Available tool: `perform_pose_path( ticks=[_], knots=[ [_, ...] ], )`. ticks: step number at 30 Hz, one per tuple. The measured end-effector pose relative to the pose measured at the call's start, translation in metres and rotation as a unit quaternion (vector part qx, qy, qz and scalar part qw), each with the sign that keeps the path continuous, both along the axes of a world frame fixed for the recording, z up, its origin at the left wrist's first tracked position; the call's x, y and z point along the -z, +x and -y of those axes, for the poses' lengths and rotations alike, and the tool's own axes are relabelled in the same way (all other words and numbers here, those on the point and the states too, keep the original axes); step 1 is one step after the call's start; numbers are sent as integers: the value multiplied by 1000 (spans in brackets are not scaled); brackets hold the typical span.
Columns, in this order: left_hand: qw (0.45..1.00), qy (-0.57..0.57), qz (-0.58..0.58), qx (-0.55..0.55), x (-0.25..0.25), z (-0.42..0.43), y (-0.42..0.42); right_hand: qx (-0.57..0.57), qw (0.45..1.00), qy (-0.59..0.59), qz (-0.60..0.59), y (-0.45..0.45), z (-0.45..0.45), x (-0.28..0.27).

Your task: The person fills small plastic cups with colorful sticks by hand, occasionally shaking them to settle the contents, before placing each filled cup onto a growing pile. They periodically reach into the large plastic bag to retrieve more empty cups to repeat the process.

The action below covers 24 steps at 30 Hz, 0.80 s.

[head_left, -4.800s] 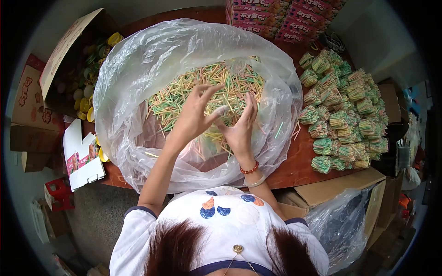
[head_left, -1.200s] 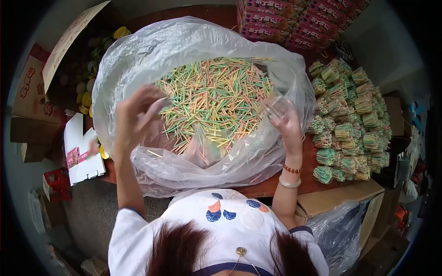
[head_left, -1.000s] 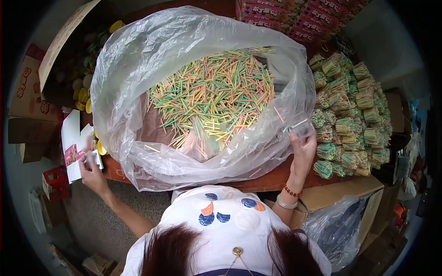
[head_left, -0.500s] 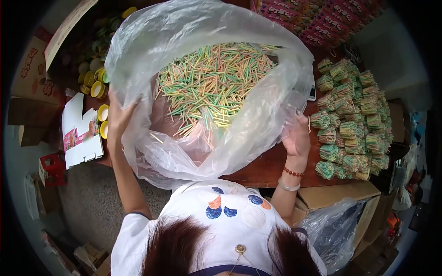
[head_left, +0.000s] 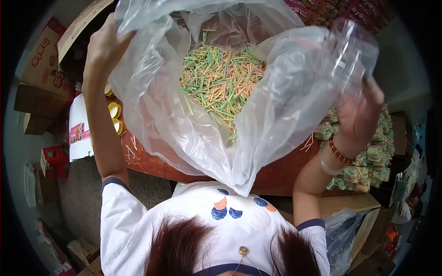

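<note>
A large clear plastic bag [head_left: 285,96] stands wide-mouthed in front of me. Inside it lies a heap of thin pastel sticks [head_left: 225,83] in green, yellow and pink. My left hand [head_left: 107,46] is raised at the bag's left side, closed on the rim, the thumb against the plastic. On the right, my right hand [head_left: 359,108] grips the upper right edge of the bag; its fingers are partly blurred and partly behind the plastic. One corner of the bag hangs toward my shirt. A few loose sticks [head_left: 131,151] lie on the table beside the bag.
Bundles of the same sticks [head_left: 380,154] are stacked at the right of the red-brown table [head_left: 287,168]. Yellow round tubs [head_left: 115,110] and white card [head_left: 79,110] are at the left. Pink packets [head_left: 317,10] lie at the back. A cardboard box [head_left: 340,204] stands lower right.
Both hands have risen and spread outward, lifting the bag's sides. The sticks have gathered into a narrower heap. Loose sticks now show on the table.
</note>
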<state>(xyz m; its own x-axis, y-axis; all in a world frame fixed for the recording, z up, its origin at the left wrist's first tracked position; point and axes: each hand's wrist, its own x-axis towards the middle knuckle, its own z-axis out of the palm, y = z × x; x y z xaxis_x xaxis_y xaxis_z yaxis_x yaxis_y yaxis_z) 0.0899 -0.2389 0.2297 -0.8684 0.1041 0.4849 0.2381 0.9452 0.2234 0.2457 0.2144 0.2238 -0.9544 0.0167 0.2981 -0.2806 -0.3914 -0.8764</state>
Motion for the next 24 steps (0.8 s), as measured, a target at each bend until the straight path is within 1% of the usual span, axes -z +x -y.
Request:
perform_pose_path(
  ticks=[1,2,4,6,7,8,9,10,11,12,13,14,15,17,19,20,22,24],
  knots=[
    [997,-32,41,-48,14,13,4,124,991,33,39,22,-2,26],
    [993,-77,-78,-49,25,10,18,99,988,99,69,38,-8,38],
    [971,-106,-214,-28,29,-11,59,80,974,169,129,66,-15,57],
    [958,-55,-250,126,27,-38,88,118,959,185,181,93,-16,79],
    [955,-5,-215,206,41,-50,100,147,948,198,201,105,-17,90],
    [938,34,-135,317,57,-60,106,148,945,190,222,116,-24,101],
    [941,75,44,328,67,-70,116,167,934,213,235,124,-22,106],
    [931,165,199,258,87,-80,118,187,921,237,245,130,-21,110],
    [947,87,227,211,118,-77,108,207,908,261,255,133,-21,111],
    [951,80,233,185,148,-73,99,195,881,321,287,134,-26,110],
    [955,72,237,161,177,-70,90,203,861,366,290,135,-28,111],
    [959,64,241,139,195,-68,84,212,838,409,294,136,-29,111],
    [952,60,270,130,203,-69,81,222,812,451,298,138,-30,112],
    [936,53,330,113,217,-71,79,279,745,536,282,143,-30,110],
    [938,103,308,123,222,-71,81,337,680,600,253,142,-23,101],
    [938,127,297,127,224,-71,82,355,717,555,227,138,-15,90],
    [950,132,242,144,222,-71,86,385,783,459,169,125,6,69],
    [960,124,196,157,218,-69,93,266,893,350,101,103,25,58]
  ],
)
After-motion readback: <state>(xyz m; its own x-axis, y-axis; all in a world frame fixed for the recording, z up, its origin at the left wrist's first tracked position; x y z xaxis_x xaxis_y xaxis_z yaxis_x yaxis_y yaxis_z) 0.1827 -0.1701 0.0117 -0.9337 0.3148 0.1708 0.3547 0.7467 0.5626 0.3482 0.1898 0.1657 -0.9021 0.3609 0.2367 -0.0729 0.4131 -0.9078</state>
